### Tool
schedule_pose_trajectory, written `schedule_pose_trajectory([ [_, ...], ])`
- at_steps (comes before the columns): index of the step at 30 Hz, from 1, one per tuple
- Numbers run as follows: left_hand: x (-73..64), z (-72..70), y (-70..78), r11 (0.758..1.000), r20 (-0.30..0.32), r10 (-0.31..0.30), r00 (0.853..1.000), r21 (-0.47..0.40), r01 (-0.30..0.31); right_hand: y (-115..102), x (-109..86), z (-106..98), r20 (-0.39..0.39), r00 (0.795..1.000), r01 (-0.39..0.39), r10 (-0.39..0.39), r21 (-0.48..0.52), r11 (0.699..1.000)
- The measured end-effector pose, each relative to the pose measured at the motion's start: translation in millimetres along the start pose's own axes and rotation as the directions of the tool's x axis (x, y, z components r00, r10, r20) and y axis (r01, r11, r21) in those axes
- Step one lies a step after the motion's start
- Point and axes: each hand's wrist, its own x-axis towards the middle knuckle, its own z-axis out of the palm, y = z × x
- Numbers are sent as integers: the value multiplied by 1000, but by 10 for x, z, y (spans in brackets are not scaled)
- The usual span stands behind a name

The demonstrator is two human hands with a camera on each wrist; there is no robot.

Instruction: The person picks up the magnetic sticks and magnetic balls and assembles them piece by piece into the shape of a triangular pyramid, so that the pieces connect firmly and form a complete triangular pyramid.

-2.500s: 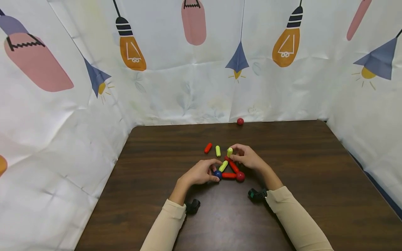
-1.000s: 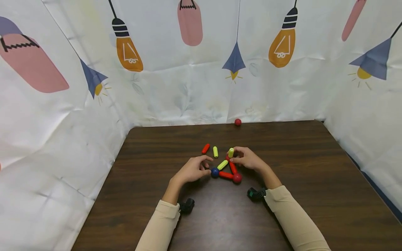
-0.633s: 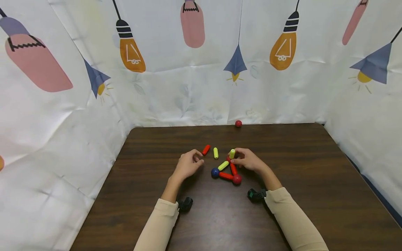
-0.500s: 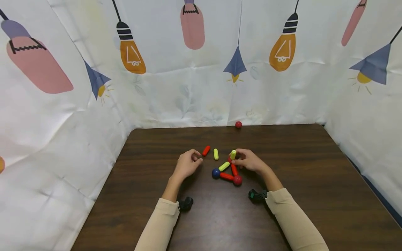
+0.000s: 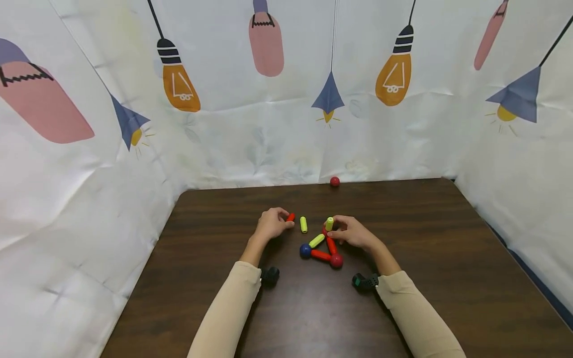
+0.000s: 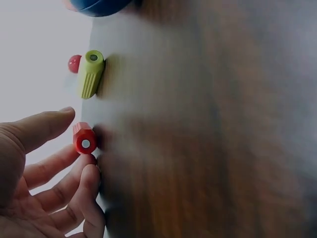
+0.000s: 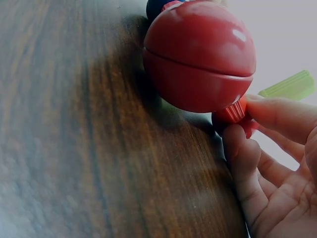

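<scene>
Head view looks forward-down across the table (image 5: 447, 248), which close wrist views share.

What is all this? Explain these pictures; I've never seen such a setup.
There is no robot: a person works with two bare hands. The wide picture comes from a camera on the head; the two close-ups, from cameras worn on the wrists.

On the brown wood-patterned table is a triangle of ribbed red and yellow-green sticks, with a glossy blue ball at one corner and glossy red balls at the others. Another yellow-green stick points up from the far corner, where the right hand grips the triangle.

The left hand is at a loose red stick; its close-up shows the thumb apart from it. A loose yellow-green stick lies nearby, and a separate red ball sits near the table's far edge.
</scene>
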Motion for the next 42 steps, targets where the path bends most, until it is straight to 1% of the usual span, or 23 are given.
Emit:
schedule_pose_trajectory([
  [3, 47, -23, 9, 999, 3, -39, 999, 28, 39, -14, 25, 26, 8, 1000, 9, -9, -2, 1000],
  [5, 65, -40, 18, 998, 9, -46, 999, 46, 46, -20, 32, 36, 3, 1000, 11, -11, -3, 1000],
  [7, 70, -53, 16, 998, 28, -42, 999, 53, 40, -15, 34, 42, -4, 1000, 9, -9, -2, 1000],
  [10, 39, -80, -10, 1000, 62, -14, 998, 11, 13, -11, 29, 46, -10, 1000, 10, -10, 7, 1000],
  [14, -57, -124, -88, 995, 81, 35, 996, -91, -27, -7, 23, 54, -6, 1000, 22, -22, 6, 1000],
  [16, -117, -138, -117, 990, 71, 57, 996, -130, -48, -31, 21, 67, -5, 1000, 19, -20, -7, 1000],
  [20, -260, -128, -137, 976, 23, 120, 992, -184, -114, -26, 25, 69, -9, 1000, 5, -5, -7, 1000],
  [22, -337, -112, -136, 968, -4, 158, 987, -199, -156, -2, 28, 57, -8, 1000, 2, -2, -5, 1000],
  [24, -411, -100, -129, 959, -18, 188, 982, -210, -188, 4, 22, 48, -7, 1000, 0, 0, -2, 1000],
  [27, -514, -93, -104, 945, -27, 237, 971, -225, -237, 6, 15, 41, -8, 1000, -1, 1, 0, 1000],
  [31, -616, -88, -72, 926, -22, 300, 954, -234, -296, 11, 15, 41, -15, 1000, -16, 16, -7, 1000],
  [36, -695, -66, -20, 912, -2, 351, 936, -224, -342, 15, 2, 50, -16, 998, -54, 54, -17, 998],
  [42, -721, -34, 52, 894, -5, 401, 916, -215, -393, 13, 7, 45, 1, 1000, -26, 26, -18, 1000],
])
